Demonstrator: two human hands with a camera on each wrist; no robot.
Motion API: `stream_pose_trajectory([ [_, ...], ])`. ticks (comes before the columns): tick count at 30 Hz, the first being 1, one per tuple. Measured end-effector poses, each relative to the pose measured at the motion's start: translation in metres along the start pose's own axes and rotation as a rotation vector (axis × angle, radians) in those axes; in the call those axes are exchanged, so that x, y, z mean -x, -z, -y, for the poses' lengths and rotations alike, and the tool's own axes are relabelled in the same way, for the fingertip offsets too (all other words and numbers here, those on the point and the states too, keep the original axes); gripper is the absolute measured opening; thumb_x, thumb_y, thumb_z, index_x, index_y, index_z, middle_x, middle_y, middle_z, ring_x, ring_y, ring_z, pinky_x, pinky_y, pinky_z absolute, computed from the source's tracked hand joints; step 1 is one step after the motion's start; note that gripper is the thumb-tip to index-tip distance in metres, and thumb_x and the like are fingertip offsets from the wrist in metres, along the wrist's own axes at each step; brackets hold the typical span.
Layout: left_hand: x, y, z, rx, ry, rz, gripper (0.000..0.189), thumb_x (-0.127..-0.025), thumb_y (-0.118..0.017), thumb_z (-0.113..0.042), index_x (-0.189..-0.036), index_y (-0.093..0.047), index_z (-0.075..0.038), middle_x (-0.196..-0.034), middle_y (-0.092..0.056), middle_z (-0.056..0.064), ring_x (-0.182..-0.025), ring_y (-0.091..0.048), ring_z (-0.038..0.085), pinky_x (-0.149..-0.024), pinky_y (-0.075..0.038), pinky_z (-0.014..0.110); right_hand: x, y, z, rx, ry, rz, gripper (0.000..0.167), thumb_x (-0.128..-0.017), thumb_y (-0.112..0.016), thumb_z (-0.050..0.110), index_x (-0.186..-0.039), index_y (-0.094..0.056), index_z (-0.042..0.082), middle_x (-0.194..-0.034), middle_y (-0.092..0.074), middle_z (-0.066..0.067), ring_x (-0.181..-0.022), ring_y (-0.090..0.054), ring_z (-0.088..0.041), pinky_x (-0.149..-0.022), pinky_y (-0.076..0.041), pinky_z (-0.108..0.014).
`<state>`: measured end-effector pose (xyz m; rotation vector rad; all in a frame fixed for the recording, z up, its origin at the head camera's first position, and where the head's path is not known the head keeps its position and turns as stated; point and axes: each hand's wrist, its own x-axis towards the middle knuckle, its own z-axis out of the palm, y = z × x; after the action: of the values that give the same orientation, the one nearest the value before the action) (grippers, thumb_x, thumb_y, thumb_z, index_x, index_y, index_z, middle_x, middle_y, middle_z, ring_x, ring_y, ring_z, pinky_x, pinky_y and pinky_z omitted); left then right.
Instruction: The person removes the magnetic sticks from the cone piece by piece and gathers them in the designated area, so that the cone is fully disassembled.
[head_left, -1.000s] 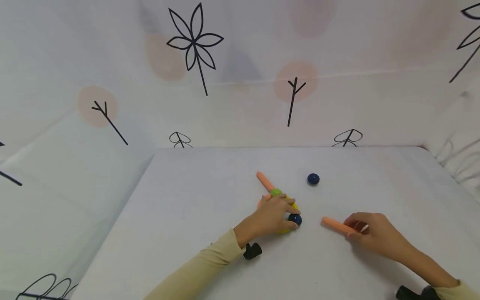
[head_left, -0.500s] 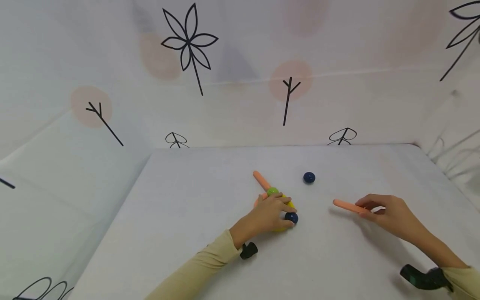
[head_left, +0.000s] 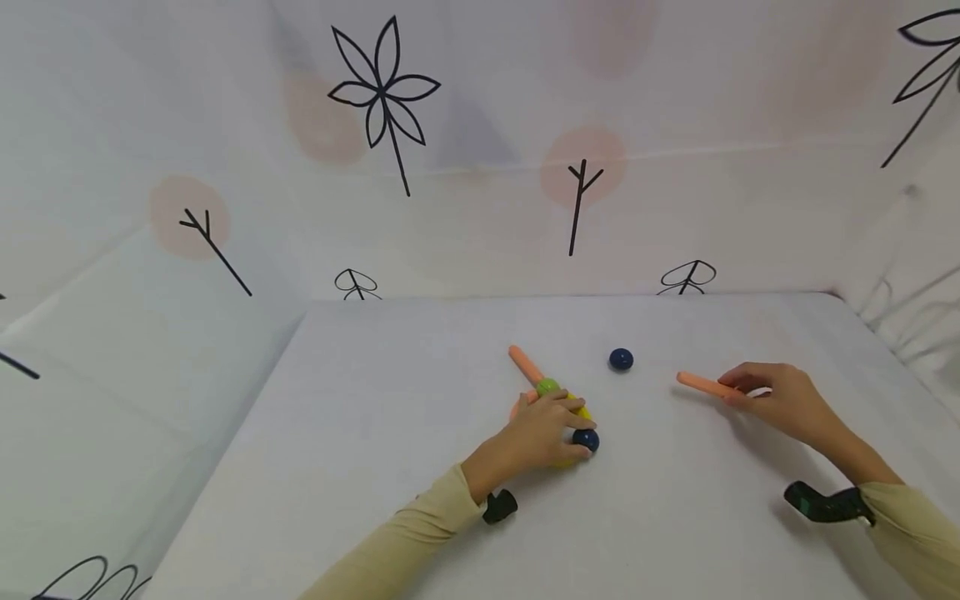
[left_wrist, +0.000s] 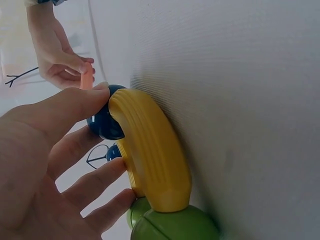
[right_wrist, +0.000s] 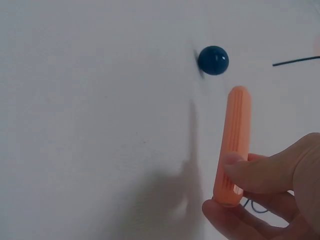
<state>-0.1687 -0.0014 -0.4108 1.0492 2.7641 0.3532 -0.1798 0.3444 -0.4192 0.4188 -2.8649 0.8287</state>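
My left hand (head_left: pixel 536 429) rests over a joined group of toy pieces, thumb and a finger pinching its navy ball (head_left: pixel 587 439). From that ball a ribbed yellow curved bar (left_wrist: pixel 155 150) runs to a green ball (left_wrist: pixel 175 225), with a second yellow bar behind it. An orange rod (head_left: pixel 527 364) sticks out from a green ball (head_left: pixel 548 386) at the far side, and the palm hides part of the group. Off to the right, my right hand (head_left: pixel 787 404) pinches a loose straight orange rod (right_wrist: pixel 235 135) near one end, held above the table.
Another navy ball (head_left: pixel 621 359) lies alone on the white table (head_left: pixel 390 367), between the joined group and the right hand's rod. Behind stands a pale cloth wall (head_left: pixel 480 225) with plant drawings. Dark wrist cameras sit under both sleeves.
My right hand has lifted the orange rod off the table and carried it away, farther back and to the right. The left hand has kept its place on the joined pieces.
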Motion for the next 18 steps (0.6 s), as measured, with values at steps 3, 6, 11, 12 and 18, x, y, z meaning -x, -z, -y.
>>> stream_pose_trajectory([
  [3,0.001,0.001,0.0,-0.004,-0.005,-0.008,0.039,-0.085,-0.069,-0.041,-0.122,-0.066,-0.028,-0.139,-0.049,-0.004,-0.134,-0.036,0.018,-0.097,-0.034,0.053,-0.011,-0.001,-0.004,-0.007,-0.026,0.032,0.022,-0.076,-0.076,0.003,-0.097,-0.07,0.001,-0.086,-0.068,-0.01,-0.08,-0.061,-0.02,-0.064,-0.052,-0.031],
  [6,0.001,0.0,-0.001,-0.002,-0.003,-0.01,0.039,-0.085,-0.069,-0.042,-0.121,-0.066,-0.029,-0.139,-0.049,-0.005,-0.134,-0.036,0.017,-0.097,-0.033,0.054,-0.019,-0.002,-0.008,-0.02,-0.066,0.07,0.022,-0.079,-0.074,0.005,-0.1,-0.069,0.0,-0.089,-0.068,-0.014,-0.085,-0.061,-0.034,-0.064,-0.051,-0.038],
  [11,0.001,-0.002,0.0,0.015,0.018,-0.009,0.038,-0.085,-0.069,-0.041,-0.122,-0.066,-0.03,-0.139,-0.049,-0.007,-0.134,-0.035,0.015,-0.098,-0.031,0.057,-0.033,-0.005,-0.012,-0.032,-0.111,0.112,0.025,-0.082,-0.073,0.01,-0.104,-0.067,-0.001,-0.094,-0.067,-0.018,-0.091,-0.058,-0.039,-0.064,-0.047,-0.034],
  [12,0.001,-0.002,0.0,0.019,0.02,-0.008,0.038,-0.085,-0.069,-0.041,-0.122,-0.066,-0.03,-0.139,-0.049,-0.007,-0.134,-0.035,0.015,-0.098,-0.03,0.058,-0.036,-0.005,-0.013,-0.034,-0.117,0.12,0.026,-0.082,-0.072,0.01,-0.104,-0.067,-0.001,-0.095,-0.066,-0.019,-0.092,-0.057,-0.039,-0.064,-0.047,-0.034],
  [18,0.001,-0.003,0.001,0.006,0.017,-0.005,0.039,-0.085,-0.068,-0.042,-0.122,-0.065,-0.03,-0.139,-0.048,-0.007,-0.135,-0.034,0.016,-0.099,-0.031,0.056,-0.05,-0.008,-0.013,-0.032,-0.109,0.123,0.022,-0.083,-0.069,0.007,-0.104,-0.067,-0.001,-0.098,-0.065,-0.021,-0.094,-0.055,-0.039,-0.071,-0.05,-0.046],
])
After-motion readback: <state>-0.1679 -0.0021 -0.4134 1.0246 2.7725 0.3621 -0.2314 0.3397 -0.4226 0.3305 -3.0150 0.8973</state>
